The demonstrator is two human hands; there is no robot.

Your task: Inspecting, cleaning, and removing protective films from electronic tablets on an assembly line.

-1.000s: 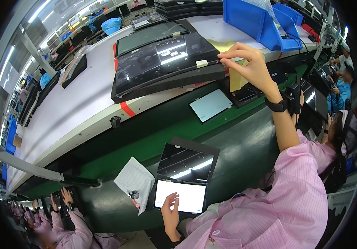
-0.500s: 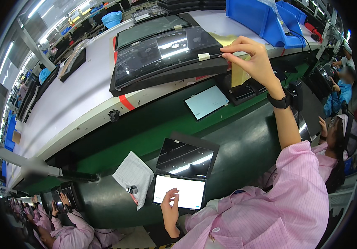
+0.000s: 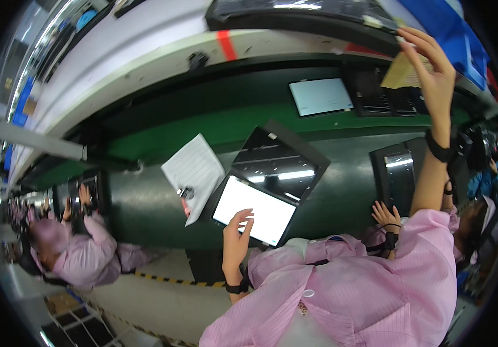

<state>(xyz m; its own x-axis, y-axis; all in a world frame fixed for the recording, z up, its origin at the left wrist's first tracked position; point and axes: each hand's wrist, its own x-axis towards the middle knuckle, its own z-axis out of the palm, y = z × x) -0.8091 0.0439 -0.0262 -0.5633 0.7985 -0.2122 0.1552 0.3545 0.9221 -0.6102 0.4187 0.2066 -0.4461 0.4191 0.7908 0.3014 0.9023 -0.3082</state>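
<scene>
Over the lit white screen of a tablet [image 3: 260,208], my left hand [image 3: 237,238] hangs with bent fingers, the thumb apart from them. I cannot tell if a fingertip touches the glass. A dark glossy panel [image 3: 279,156] lies against the tablet's far edge on a black pad. My right arm reaches up to the white shelf, where my right hand [image 3: 434,66] pinches thumb and finger together at the corner of a black glossy panel [image 3: 301,13]. What sits between those fingertips is too small to make out. Below them hangs a yellow sheet [image 3: 402,74].
Left of the tablet lies a white printed sheet [image 3: 194,168] with a small dark object on it. Another lit tablet [image 3: 321,96] rests on the green strip under the shelf [image 3: 144,75]. Blue bins [image 3: 454,34] stand far right. Co-workers in pink sit on both sides.
The view has tipped downward, so the shelf and panels sit higher in the picture. My right hand stays at the panel's corner, my left over the tablet.
</scene>
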